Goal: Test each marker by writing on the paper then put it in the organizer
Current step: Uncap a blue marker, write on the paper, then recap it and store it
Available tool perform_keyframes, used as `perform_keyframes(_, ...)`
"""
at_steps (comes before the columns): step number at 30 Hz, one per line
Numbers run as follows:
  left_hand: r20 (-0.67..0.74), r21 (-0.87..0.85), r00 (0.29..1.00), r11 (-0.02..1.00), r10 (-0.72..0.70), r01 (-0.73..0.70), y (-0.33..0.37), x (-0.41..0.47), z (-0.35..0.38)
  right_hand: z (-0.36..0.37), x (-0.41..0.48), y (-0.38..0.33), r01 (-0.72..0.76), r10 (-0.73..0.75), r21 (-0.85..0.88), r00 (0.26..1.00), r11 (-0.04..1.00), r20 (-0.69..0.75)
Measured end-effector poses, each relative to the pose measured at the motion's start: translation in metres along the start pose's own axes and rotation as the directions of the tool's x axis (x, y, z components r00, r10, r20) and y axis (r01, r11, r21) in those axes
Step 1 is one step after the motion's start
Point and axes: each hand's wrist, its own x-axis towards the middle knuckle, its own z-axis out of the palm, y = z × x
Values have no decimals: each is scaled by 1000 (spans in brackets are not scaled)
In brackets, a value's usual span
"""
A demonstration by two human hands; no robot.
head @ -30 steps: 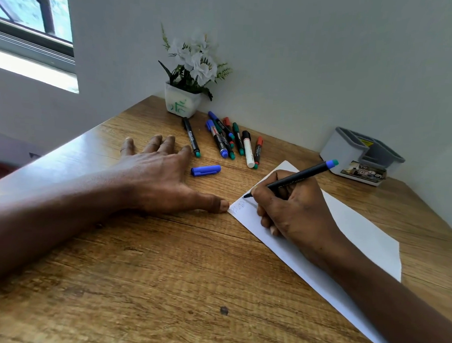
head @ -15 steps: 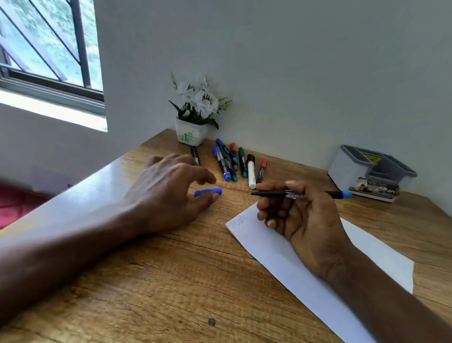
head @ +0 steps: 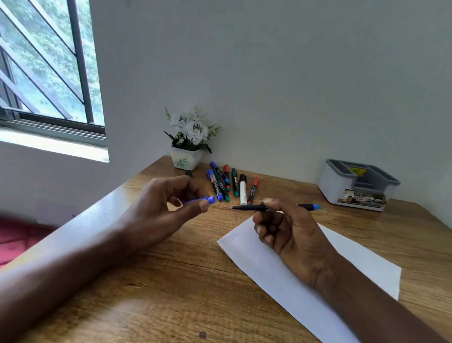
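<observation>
My right hand [head: 287,231] grips a thin black marker [head: 246,207] with a blue end, held level above the table, its bare tip pointing left. My left hand [head: 163,210] pinches the blue cap [head: 201,200] between thumb and fingers, lifted off the table and a short way left of the marker's tip. The white paper [head: 292,278] lies under my right hand, with faint marks near its left corner. Several more markers [head: 229,183] lie in a group at the back. The grey and white organizer [head: 333,185] stands at the back right.
A small white pot with white flowers [head: 187,143] stands against the wall behind the markers. The wooden table [head: 162,298] ends at the wall behind and on the right; its left edge runs diagonally past my left forearm. A window is at the upper left.
My right hand stopped writing and lifted the marker off the paper, turning it level. My left hand picked the blue cap up from the table and raised it toward the marker's tip.
</observation>
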Motion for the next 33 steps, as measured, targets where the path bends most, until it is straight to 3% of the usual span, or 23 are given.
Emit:
perform_keyframes(15,70,17,994,996,90,-91,13,-4,8,5,-1,6,204,-165,-217,969,955,186)
perform_keyframes(26,96,-289,995,957,-7,35,21,-7,15,14,-4,10,180,-153,-198,977,963,146)
perform_keyframes(33,127,-320,992,945,-23,63,15,-4,13,17,-3,16,186,-164,-174,978,967,131)
